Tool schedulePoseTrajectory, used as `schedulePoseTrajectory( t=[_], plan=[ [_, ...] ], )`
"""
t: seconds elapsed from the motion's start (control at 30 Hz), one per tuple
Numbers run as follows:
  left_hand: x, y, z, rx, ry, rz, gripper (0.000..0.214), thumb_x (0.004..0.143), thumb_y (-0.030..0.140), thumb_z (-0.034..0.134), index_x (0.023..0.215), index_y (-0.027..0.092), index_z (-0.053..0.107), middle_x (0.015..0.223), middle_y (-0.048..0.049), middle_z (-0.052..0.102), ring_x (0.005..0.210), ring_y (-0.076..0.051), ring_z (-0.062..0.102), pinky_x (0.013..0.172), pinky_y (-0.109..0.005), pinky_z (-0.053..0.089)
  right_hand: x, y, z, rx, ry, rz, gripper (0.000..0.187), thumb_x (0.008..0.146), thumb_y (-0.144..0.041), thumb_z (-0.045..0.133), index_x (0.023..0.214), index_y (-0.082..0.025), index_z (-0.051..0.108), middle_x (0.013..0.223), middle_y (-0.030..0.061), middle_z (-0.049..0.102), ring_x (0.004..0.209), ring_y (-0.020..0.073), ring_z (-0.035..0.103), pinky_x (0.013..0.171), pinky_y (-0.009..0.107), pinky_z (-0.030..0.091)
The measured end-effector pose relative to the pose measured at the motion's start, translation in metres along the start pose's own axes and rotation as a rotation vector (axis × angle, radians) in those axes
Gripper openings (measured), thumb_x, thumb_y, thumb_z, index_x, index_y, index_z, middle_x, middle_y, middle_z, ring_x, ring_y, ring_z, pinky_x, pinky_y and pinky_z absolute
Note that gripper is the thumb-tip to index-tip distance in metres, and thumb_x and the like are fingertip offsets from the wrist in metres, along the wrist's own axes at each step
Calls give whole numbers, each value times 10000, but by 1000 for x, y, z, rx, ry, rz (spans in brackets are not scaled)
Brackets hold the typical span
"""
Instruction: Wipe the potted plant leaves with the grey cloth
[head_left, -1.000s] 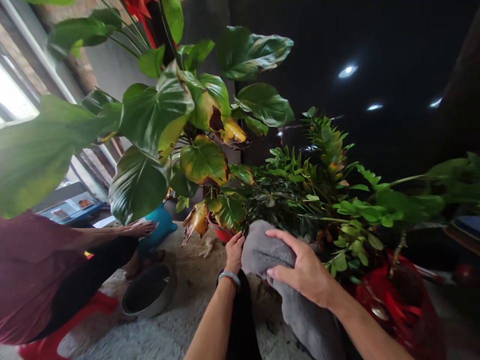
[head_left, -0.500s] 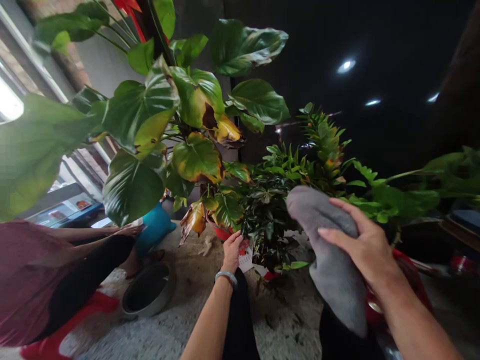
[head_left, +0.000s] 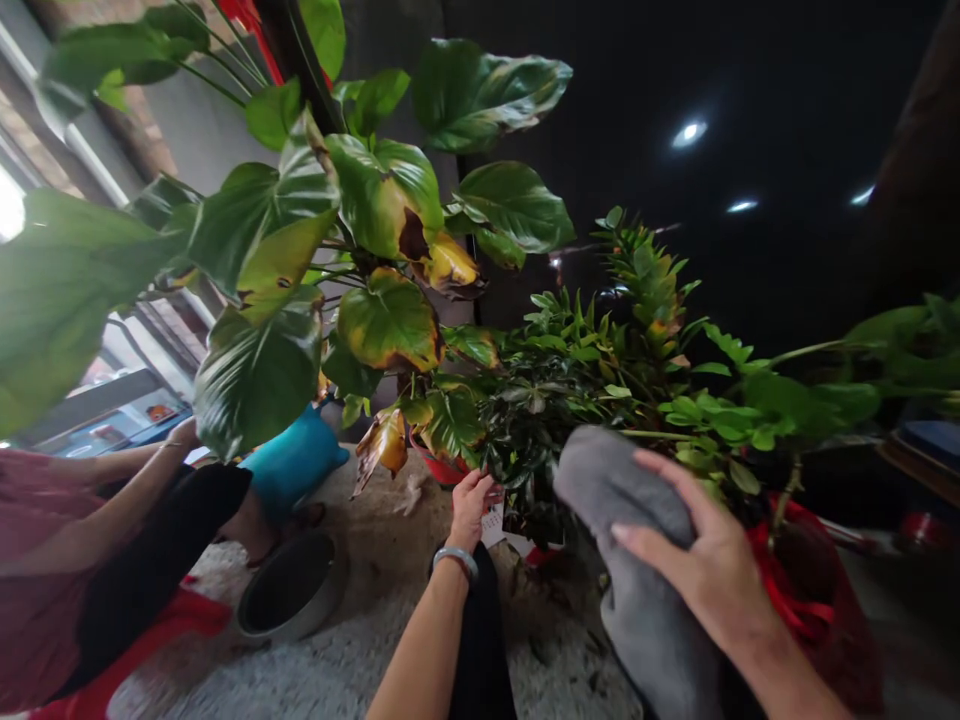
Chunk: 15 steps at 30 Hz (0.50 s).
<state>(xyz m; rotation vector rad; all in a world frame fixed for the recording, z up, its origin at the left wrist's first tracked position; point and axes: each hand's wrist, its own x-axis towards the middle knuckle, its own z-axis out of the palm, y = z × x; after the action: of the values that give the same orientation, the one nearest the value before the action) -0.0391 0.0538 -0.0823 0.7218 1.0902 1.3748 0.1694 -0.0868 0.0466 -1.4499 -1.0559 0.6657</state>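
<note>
We judge leaf-wiping in progress: our right hand (head_left: 705, 570), lower right, grips the grey cloth (head_left: 637, 540) against low foliage, left hand (head_left: 471, 505) at centre pinches a dark-leaved stem (head_left: 517, 470); next wipe needs steadying.

grey cloth (head_left: 637, 560), lower right | silver bracelet (head_left: 454, 556), lower centre | big leaves (head_left: 262, 370) glossy green, some yellow with brown edges (head_left: 390, 325), centre left | red pot (head_left: 802, 590), right | teal cushion (head_left: 292, 465), left | maroon sleeve (head_left: 30, 560), far left
</note>
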Motion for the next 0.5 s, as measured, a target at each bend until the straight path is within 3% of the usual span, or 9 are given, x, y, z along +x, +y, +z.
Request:
schedulePoseTrajectory(
  t=[0.07,0.13,0.23,0.3,0.4,0.5],
  plan=[
    [-3,1,4,-38,-38,-28,335,418,213,761,720,164,626,571,22,612,522,-135,575,517,-267,474,28,-9,-2,34,81,11,797,468,-382,772,1229,-228,591,1149,75,689,1010,291,651,908,401,494],
    [-4,0,8,-106,-94,-61,357,406,193,760,725,175,602,603,23,625,542,-142,586,507,-261,472,46,-1,12,146,17,145,866,438,-353,782,1261,-191,562,1072,86,715,925,293,676,840,405,522],
    [-2,-3,13,-222,-129,-80,357,466,292,792,741,185,592,672,2,660,627,-174,635,576,-287,498,33,32,44,266,-227,378,580,463,-318,732,1016,-154,673,797,56,749,753,285,697,729,398,549],
    [2,-6,15,-272,-98,-61,384,524,376,798,798,180,615,733,-23,690,700,-190,657,648,-299,509,5,49,55,260,-360,418,394,478,-282,699,858,-181,694,712,32,744,727,283,699,728,396,551],
    [7,-6,15,-271,-21,-94,419,574,437,790,849,174,615,731,-21,687,632,-165,636,617,-283,501,-25,46,40,236,-331,351,478,459,-255,699,934,-205,684,742,20,758,729,274,701,733,380,553],
    [9,-3,15,-276,3,-125,405,617,461,763,848,180,586,708,-3,660,537,-127,586,533,-257,479,-7,17,6,155,-125,226,624,445,-328,742,1051,-209,660,870,42,764,812,277,699,759,364,549]
  ],
)
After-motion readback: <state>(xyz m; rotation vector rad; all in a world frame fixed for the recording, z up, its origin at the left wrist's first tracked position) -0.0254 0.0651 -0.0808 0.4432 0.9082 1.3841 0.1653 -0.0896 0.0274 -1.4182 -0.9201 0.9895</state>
